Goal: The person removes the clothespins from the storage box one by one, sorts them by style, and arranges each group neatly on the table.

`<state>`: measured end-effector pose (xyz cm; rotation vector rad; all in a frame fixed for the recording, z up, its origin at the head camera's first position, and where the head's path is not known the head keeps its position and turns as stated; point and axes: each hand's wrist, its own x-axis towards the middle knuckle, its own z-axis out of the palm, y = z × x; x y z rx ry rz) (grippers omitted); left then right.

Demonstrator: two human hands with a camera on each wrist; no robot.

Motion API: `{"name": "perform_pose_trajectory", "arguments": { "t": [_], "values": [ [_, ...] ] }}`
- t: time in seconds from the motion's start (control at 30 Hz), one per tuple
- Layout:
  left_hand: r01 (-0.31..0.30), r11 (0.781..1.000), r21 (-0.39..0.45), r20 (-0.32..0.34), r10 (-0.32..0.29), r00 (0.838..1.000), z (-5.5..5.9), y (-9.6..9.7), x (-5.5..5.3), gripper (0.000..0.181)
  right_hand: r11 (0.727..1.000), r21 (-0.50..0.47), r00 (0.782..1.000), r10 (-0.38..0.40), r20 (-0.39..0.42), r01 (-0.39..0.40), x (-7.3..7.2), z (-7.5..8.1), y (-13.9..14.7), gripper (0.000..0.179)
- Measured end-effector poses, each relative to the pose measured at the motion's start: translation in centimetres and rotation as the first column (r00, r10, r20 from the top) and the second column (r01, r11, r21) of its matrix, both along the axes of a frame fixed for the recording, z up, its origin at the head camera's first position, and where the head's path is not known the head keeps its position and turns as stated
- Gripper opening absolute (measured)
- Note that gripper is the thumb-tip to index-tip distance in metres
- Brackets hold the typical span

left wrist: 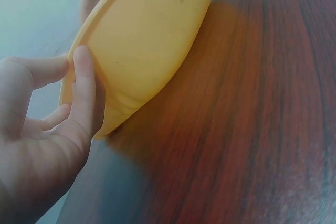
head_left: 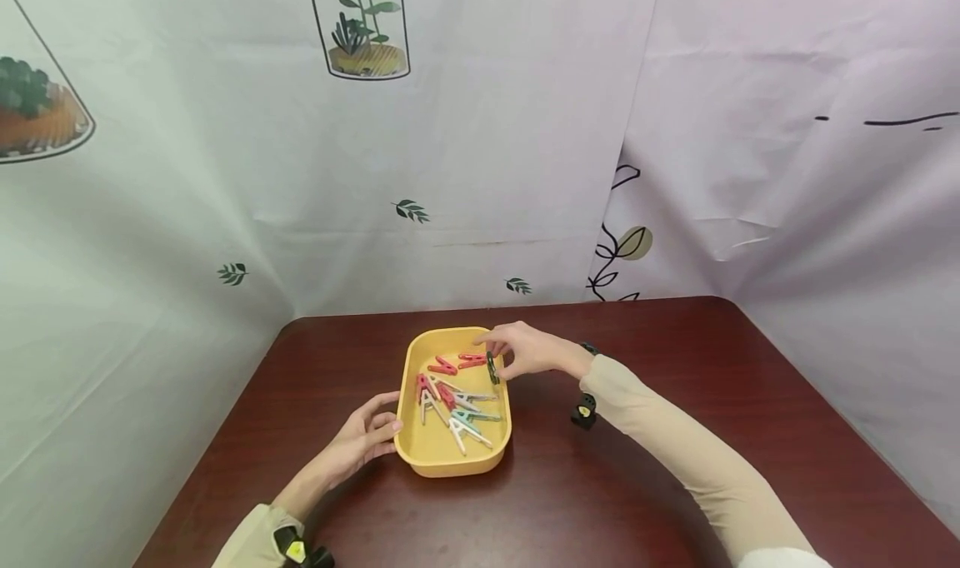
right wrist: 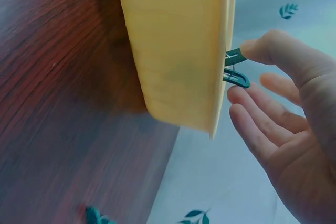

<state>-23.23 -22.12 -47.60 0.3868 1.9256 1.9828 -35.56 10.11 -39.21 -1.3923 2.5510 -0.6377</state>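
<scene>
A yellow plastic basket [head_left: 450, 470] sits on the table with several clothespins inside. These include red clothespins [head_left: 442, 366], white clothespins [head_left: 469, 436] and a teal clothespin [head_left: 467, 419]. My left hand [head_left: 362, 436] holds the basket's left side, fingers and thumb at the rim [left wrist: 73, 51]. At the right rim, my right hand [head_left: 529, 351] pinches a dark green clothespin [head_left: 492, 368] between thumb and fingers. In the right wrist view, the handles of the green clothespin [right wrist: 239, 78] stick out past the rim, while its jaw end is hidden behind the basket wall.
The dark red-brown wooden table [head_left: 600, 485] surrounds the basket. White cloth [head_left: 510, 160] printed with plants hangs behind the table and along both sides. Each wrist wears a strap with a small black device [head_left: 584, 411].
</scene>
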Motion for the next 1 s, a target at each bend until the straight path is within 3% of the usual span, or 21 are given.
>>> {"name": "perform_pose_trajectory", "arguments": {
  "t": [0.27,0.5,0.73,1.0],
  "values": [
    [0.003,1.0,-0.006,-0.005,-0.003,1.0,0.0,-0.1,0.0,0.065,0.997,-0.048,0.998,-0.061,-0.017,0.06,0.6,-1.0,2.4,0.059],
    [-0.018,1.0,-0.02,0.013,0.019,1.0,0.1,0.0,0.1,0.063,0.985,-0.155,0.994,-0.084,-0.07,0.073,1.1,-2.6,3.5,0.062],
    [0.002,1.0,-0.003,0.006,-0.002,1.0,0.2,0.1,0.1,0.064,0.955,-0.27,0.989,-0.14,-0.04,0.124,1.4,-4.1,4.0,0.057],
    [0.0,1.0,-0.019,0.014,0.001,1.0,0.4,0.1,0.0,0.063,0.9,-0.394,0.979,-0.206,-0.009,0.186,2.0,-5.0,4.7,0.052]
  ]
}}
